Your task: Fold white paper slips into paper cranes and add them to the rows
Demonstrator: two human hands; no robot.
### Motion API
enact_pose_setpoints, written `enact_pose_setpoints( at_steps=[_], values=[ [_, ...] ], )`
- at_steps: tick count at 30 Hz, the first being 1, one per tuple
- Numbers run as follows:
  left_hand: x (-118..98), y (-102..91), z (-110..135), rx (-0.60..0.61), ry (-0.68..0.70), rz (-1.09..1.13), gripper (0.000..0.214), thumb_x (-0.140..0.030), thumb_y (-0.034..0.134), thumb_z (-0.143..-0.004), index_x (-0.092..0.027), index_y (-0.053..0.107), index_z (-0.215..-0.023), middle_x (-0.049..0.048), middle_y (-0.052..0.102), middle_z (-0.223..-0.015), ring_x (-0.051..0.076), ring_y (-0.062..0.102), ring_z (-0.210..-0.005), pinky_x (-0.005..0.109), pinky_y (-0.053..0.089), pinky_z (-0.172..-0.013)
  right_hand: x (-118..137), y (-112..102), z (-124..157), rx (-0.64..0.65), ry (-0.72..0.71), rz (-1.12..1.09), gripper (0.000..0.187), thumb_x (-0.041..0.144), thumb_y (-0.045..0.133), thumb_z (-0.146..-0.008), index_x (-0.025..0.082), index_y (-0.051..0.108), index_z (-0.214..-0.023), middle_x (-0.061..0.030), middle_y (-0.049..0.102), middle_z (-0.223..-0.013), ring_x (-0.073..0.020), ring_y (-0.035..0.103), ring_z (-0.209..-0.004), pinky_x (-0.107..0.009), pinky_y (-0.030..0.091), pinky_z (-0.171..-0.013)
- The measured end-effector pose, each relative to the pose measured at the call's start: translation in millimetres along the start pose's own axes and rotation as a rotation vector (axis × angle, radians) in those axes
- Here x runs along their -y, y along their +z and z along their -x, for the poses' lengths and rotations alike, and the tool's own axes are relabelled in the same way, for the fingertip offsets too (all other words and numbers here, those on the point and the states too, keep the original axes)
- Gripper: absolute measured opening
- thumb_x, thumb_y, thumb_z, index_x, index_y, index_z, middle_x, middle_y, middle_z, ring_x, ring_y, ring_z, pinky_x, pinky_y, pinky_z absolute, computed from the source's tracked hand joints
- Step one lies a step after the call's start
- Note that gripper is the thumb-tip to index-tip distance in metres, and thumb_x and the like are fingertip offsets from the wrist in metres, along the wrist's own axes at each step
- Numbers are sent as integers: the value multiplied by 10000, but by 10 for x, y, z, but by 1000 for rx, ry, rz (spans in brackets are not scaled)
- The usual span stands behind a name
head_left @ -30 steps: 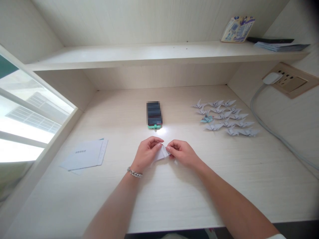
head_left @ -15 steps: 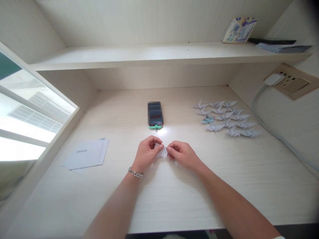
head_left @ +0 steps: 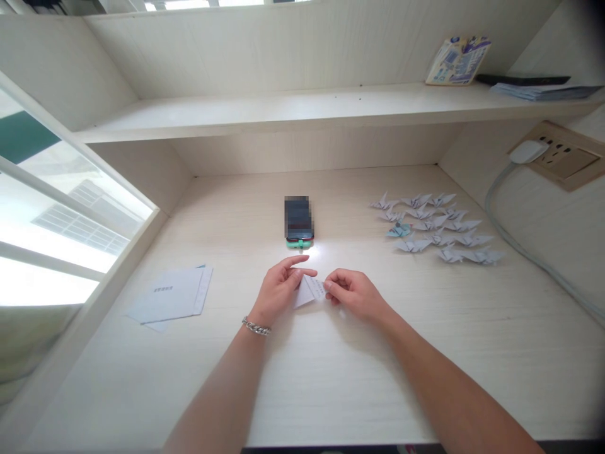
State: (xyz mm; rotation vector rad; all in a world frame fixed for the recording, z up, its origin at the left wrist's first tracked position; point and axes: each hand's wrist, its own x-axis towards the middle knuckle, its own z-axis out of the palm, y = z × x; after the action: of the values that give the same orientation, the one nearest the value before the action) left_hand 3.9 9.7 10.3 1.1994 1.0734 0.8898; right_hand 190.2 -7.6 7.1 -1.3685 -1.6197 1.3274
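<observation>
A small piece of folded white paper with printed marks is held between my two hands above the desk. My left hand grips its left side near the thumb, while the index finger is stretched out away from it. A chain bracelet circles the left wrist. My right hand pinches the right corner of the paper between thumb and fingers. Just beyond the hands lies a phone with a green edge and a bright light at its near end.
Several white paper cranes and one blue paper crane stand at the back right. Loose paper sheets lie on the left. A cable runs down from a wall socket. A shelf spans the back.
The left index finger has lifted and straightened, and more of the folded paper shows between the hands. The view has shifted slightly.
</observation>
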Motion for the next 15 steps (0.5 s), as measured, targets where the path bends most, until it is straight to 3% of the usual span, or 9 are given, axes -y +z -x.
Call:
enact_pose_setpoints(
  at_steps=[2,7,15],
  values=[
    [2,-4,-5,-49,-26,-29,427,-384,571,-766,-155,546,-1127,119,673,-963,174,618,-787,275,473,-667,-11,-4,-7,-15,1,-5,179,310,488,-803,186,584,-718,-2,625,-638,-135,567,-561,-244,411,-539],
    [50,25,-18,-92,18,-216,275,-407,580,-741,-145,633,-805,75,662,-810,164,598,-726,257,455,-624,-26,-3,-12,-32,-17,25,194,322,478,-815,192,598,-736,-2,628,-638,-140,569,-580,-251,415,-567],
    [65,130,24,-66,76,-342,234,-379,535,-763,-165,626,-739,42,637,-729,148,561,-659,251,431,-597,8,66,-7,-68,-115,150,196,297,470,-813,199,634,-768,-2,637,-699,-146,550,-644,-246,385,-579]
  ],
)
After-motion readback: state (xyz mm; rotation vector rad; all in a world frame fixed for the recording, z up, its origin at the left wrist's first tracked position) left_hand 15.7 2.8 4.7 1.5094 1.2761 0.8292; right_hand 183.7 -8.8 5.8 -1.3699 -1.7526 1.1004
